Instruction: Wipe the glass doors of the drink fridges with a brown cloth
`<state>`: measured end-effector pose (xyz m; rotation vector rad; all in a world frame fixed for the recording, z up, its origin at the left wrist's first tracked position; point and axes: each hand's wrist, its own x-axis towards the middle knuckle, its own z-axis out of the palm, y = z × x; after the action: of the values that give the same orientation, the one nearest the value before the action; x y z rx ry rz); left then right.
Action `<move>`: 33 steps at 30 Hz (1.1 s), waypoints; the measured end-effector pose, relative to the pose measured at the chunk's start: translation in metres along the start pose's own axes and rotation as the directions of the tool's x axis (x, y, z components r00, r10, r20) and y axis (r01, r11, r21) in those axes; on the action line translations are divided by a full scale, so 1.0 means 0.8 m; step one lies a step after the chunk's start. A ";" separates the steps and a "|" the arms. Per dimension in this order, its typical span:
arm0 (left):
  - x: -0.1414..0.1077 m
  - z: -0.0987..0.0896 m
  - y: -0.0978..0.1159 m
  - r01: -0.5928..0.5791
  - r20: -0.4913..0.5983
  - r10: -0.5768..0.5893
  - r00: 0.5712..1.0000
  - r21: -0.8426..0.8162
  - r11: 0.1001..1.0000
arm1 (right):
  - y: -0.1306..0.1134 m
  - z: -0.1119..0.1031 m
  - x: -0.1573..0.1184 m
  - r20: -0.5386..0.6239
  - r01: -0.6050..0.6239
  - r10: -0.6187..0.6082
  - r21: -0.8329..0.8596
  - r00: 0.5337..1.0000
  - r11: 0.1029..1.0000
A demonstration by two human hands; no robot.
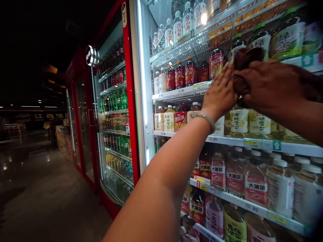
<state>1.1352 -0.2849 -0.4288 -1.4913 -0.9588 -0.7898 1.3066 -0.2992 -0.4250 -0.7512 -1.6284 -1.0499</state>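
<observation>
My left hand (pixel 220 90), with a pale bangle (pixel 207 120) on the wrist, reaches up in front of the lit drinks cooler. Its fingers are stretched out, close together and flat, and their tips lie beside a dark brown thing (pixel 248 57). Coming in from the right edge, my right hand (pixel 276 82) is in shadow, its fingers bent around that dark thing. What it is I cannot make out; it looks soft or folded. Behind both hands stand bottles of red iced tea (pixel 216 62) and green-labelled tea (pixel 259 40), partly hidden.
Several shelves of bottles fill the cooler, with white-capped bottles (pixel 256 176) low on the right. A red door frame (pixel 132 101) rises on the left. Beyond it stands another lit cooler (pixel 117 111). The dark shop floor (pixel 42 191) shines at the far left.
</observation>
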 end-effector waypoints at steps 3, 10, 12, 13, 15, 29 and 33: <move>-0.013 0.010 -0.018 -0.023 -0.029 0.022 0.999 -0.051 0.998 | 0.001 -0.019 -0.015 0.161 0.229 -0.210 -0.109 0.964 0.967; -0.042 0.028 -0.064 -0.055 -0.082 0.046 0.996 -0.107 0.993 | -0.027 -0.002 0.011 0.025 0.042 -0.037 -0.229 0.999 0.973; -0.050 0.033 -0.074 -0.036 -0.061 0.027 0.998 -0.158 0.987 | -0.051 0.020 0.015 0.077 0.158 -0.145 -0.206 0.986 0.966; -0.054 0.036 -0.079 -0.034 -0.051 0.024 0.998 -0.187 0.982 | -0.058 0.028 0.013 0.126 0.248 -0.228 -0.181 0.965 0.952; -0.065 0.042 -0.089 -0.037 -0.047 0.027 0.999 -0.246 0.969 | -0.061 0.034 0.004 0.212 0.416 -0.387 -0.117 0.898 0.902; -0.101 0.049 -0.113 0.175 0.000 -0.221 0.975 -0.609 0.773 | -0.120 0.087 0.036 0.126 0.172 -0.166 -0.038 0.978 0.984; -0.097 0.034 -0.092 0.001 -0.181 -0.213 0.960 -0.758 0.653 | -0.129 0.077 0.040 0.176 -0.042 0.014 0.157 0.984 0.987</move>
<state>1.0342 -0.2666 -0.4687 -1.9752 -0.5197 -1.5694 1.1828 -0.2884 -0.4293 -0.7733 -1.8225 -0.8404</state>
